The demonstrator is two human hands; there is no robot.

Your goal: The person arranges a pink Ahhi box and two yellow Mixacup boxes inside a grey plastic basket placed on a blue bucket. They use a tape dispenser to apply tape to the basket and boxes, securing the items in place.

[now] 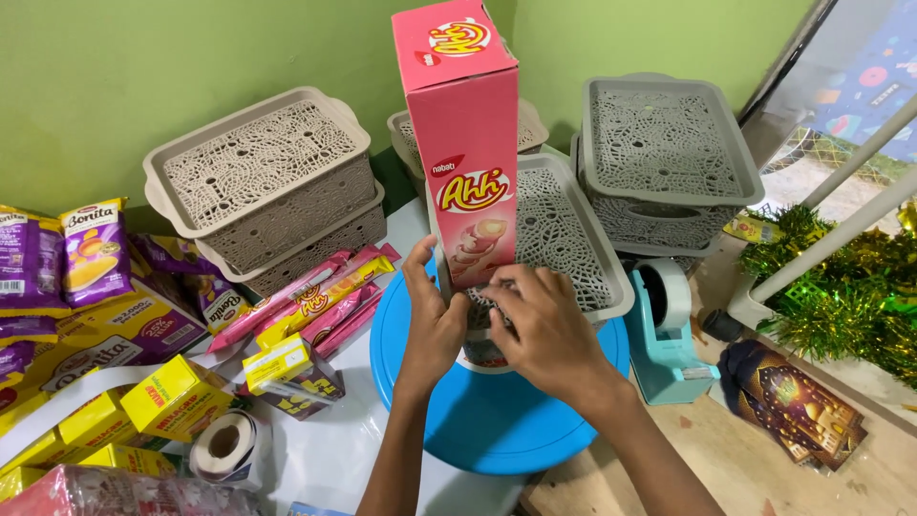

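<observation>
A tall pink snack box [468, 143] stands upright in front of a grey lattice basket [573, 248], which rests tilted on a round blue disc [497, 411]. My left hand [430, 320] grips the box's lower left edge. My right hand [544, 325] presses its fingers against the box's lower front, over the basket. Both forearms reach in from the bottom of the view.
Stacked grey baskets [267, 182] sit at the back left, more grey baskets [664, 158] at the back right. Purple snack packs [91, 253], yellow boxes [177, 397], pink wafer sticks [325, 296] and a tape roll [227, 444] lie left. A teal tape dispenser [664, 330] and green tinsel [841, 287] are right.
</observation>
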